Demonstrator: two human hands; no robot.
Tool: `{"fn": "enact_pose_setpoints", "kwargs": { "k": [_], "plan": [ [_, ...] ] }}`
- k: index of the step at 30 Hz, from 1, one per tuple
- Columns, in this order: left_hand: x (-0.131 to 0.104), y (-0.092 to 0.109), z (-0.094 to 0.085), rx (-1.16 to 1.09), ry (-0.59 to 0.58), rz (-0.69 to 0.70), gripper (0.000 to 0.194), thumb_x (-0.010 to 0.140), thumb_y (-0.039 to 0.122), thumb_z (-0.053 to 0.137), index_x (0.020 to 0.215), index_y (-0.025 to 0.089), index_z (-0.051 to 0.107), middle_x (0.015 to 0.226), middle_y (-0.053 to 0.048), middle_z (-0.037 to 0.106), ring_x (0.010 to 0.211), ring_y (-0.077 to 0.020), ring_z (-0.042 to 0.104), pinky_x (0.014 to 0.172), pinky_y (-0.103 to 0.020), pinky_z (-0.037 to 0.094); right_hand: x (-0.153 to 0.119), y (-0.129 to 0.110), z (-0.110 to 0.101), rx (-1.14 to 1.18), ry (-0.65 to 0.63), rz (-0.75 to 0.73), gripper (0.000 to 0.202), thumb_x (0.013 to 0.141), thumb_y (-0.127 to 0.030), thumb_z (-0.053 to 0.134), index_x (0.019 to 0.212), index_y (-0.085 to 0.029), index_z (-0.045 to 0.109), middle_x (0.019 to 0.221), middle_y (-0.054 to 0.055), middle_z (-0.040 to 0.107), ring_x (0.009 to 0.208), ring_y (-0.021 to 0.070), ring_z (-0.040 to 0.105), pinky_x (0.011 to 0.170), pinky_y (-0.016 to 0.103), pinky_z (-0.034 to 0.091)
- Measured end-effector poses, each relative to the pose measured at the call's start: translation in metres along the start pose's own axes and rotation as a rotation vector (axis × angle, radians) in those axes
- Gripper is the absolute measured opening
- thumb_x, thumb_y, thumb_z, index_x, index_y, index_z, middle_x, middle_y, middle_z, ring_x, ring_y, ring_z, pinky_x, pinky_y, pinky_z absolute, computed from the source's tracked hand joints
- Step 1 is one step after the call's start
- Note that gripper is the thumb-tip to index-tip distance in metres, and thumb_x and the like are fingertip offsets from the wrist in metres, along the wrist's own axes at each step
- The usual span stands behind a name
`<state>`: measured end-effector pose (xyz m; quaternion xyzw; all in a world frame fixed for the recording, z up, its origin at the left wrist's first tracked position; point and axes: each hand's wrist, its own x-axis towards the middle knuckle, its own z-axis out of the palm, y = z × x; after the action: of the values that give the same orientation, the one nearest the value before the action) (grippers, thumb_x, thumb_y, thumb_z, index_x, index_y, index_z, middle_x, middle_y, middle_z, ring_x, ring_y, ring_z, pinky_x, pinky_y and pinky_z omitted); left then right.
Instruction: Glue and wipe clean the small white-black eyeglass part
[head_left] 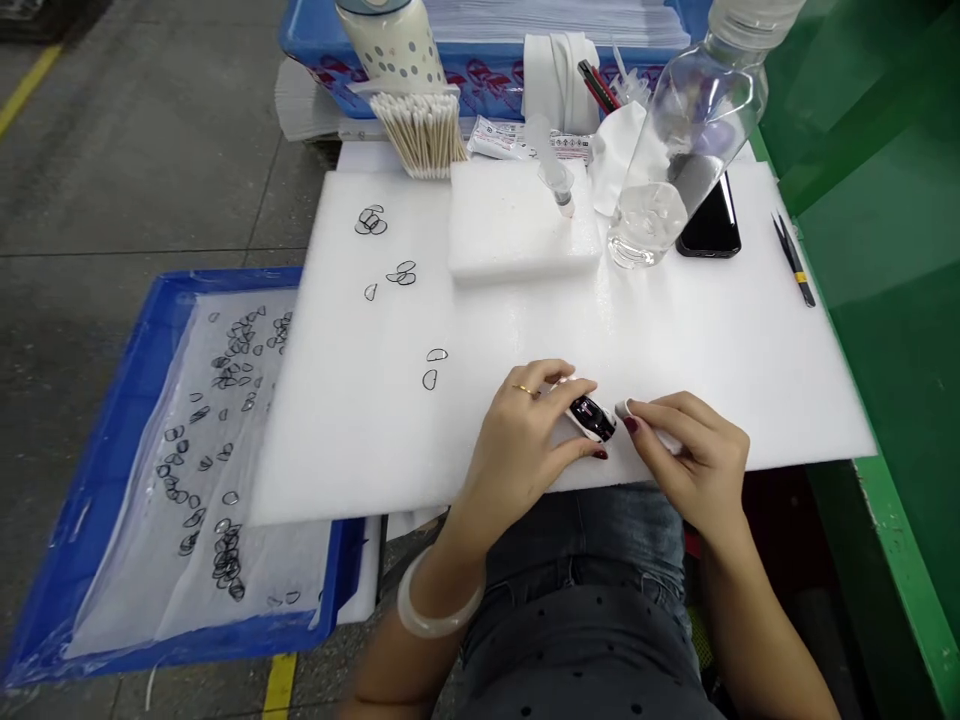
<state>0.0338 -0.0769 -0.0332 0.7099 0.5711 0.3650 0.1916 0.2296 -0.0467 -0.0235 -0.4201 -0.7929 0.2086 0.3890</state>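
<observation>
Your left hand (525, 440) pins a small glossy black-and-white part (592, 418) flat against the white foam mat (750, 350), fingers curled round it, so it cannot slide while you work on it. Your right hand (694, 450) comes in from 3 o'clock of the part, fingers pinched on a small white pad (626, 408) that touches or nearly touches the part's end; it looks like a wiping grip, though I cannot tell if the pad is pressed on. Out at 10 o'clock of your left hand, two thin black rings (433, 368) lie loose on the mat, within easy reach, with more ring clusters (386, 250) farther up at 11. The blue tray (112, 400) at 9 o'clock, off the mat's edge, holds many more on a clear sheet. Ahead at 12 sits a raised foam block (510, 220) with a small dispenser (555, 180) resting on it. At 1 o'clock a clear bottle (675, 150) leans over a black phone (712, 230), tall enough to catch a sleeve. Tweezers (795, 260) lie far off at 2, cotton swabs (420, 135) far at 11.
</observation>
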Motion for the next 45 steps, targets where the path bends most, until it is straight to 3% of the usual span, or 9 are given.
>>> {"fn": "enact_pose_setpoints", "kwargs": {
  "k": [3,11,16,22,26,28,34,39,45],
  "plan": [
    [-0.002,-0.002,0.004,-0.012,0.111,-0.049,0.032,0.079,0.031,0.081,0.107,0.022,0.07,0.102,-0.006,0.063,0.094,-0.0223,0.062,0.083,-0.039,0.057,-0.006,0.0,0.003,-0.09,0.011,-0.124,0.02,0.09,-0.014,0.062,0.101,-0.024,0.076,0.078,0.003,0.07,0.062,0.0132,0.064,0.049,0.024,0.049],
    [-0.003,-0.007,-0.009,-0.129,-0.016,-0.013,0.033,0.087,0.012,0.068,0.118,0.021,0.069,0.106,-0.006,0.061,0.098,-0.0208,0.06,0.086,-0.039,0.056,-0.008,-0.003,0.013,-0.31,-0.046,-0.29,0.015,0.089,-0.013,0.064,0.101,-0.018,0.072,0.078,0.003,0.067,0.06,0.0108,0.056,0.051,0.024,0.043],
    [-0.005,-0.009,-0.012,-0.125,-0.058,0.0,0.039,0.09,0.01,0.059,0.125,0.026,0.066,0.11,-0.007,0.061,0.104,-0.0221,0.06,0.089,-0.041,0.056,-0.015,-0.013,0.014,-0.235,-0.188,-0.409,0.01,0.088,-0.014,0.063,0.092,-0.017,0.072,0.071,0.001,0.062,0.057,0.011,0.054,0.05,0.026,0.043],
    [-0.006,-0.01,-0.011,-0.113,-0.053,0.016,0.039,0.091,0.009,0.059,0.125,0.025,0.065,0.11,-0.007,0.061,0.103,-0.0221,0.059,0.089,-0.041,0.056,0.001,-0.009,-0.017,-0.018,-0.256,-0.312,0.02,0.089,-0.01,0.059,0.104,-0.02,0.069,0.075,0.001,0.064,0.061,0.0109,0.058,0.051,0.024,0.046],
    [-0.007,-0.01,-0.01,-0.117,-0.047,0.012,0.039,0.09,0.007,0.061,0.125,0.023,0.064,0.111,-0.007,0.06,0.104,-0.0211,0.058,0.089,-0.04,0.056,0.02,0.004,-0.03,-0.411,-0.133,-0.183,0.031,0.09,-0.02,0.063,0.121,-0.019,0.066,0.108,0.014,0.069,0.092,0.0264,0.063,0.074,0.041,0.05],
    [-0.007,-0.01,-0.01,-0.123,-0.044,0.007,0.039,0.089,0.007,0.062,0.125,0.022,0.064,0.111,-0.006,0.06,0.104,-0.0206,0.058,0.09,-0.038,0.055,0.022,0.004,-0.027,-0.513,-0.06,-0.176,0.027,0.089,-0.023,0.066,0.116,-0.019,0.067,0.115,0.016,0.068,0.101,0.0318,0.062,0.082,0.048,0.046],
    [-0.006,-0.009,-0.01,-0.098,-0.044,-0.013,0.041,0.09,0.011,0.063,0.129,0.023,0.059,0.109,-0.005,0.061,0.104,-0.021,0.059,0.091,-0.039,0.054,0.007,-0.009,0.001,-0.337,-0.098,-0.253,0.016,0.087,-0.014,0.068,0.101,-0.022,0.066,0.095,0.003,0.075,0.082,0.0206,0.067,0.083,0.042,0.039],
    [-0.006,-0.008,-0.009,-0.107,-0.03,-0.01,0.037,0.088,0.008,0.064,0.124,0.019,0.062,0.105,-0.005,0.061,0.1,-0.0206,0.059,0.088,-0.036,0.054,-0.005,-0.016,0.014,-0.421,-0.038,-0.273,0.015,0.088,-0.015,0.067,0.103,-0.019,0.064,0.101,0.007,0.076,0.084,0.0223,0.065,0.079,0.041,0.041],
    [-0.007,-0.005,-0.006,-0.082,-0.002,0.006,0.036,0.086,0.004,0.061,0.121,0.013,0.063,0.103,-0.007,0.06,0.096,-0.021,0.058,0.085,-0.037,0.055,-0.012,-0.03,0.017,-0.674,-0.101,-0.357,0.019,0.09,-0.02,0.065,0.108,-0.014,0.066,0.117,0.011,0.073,0.096,0.0245,0.065,0.082,0.04,0.041]
  ]
}}
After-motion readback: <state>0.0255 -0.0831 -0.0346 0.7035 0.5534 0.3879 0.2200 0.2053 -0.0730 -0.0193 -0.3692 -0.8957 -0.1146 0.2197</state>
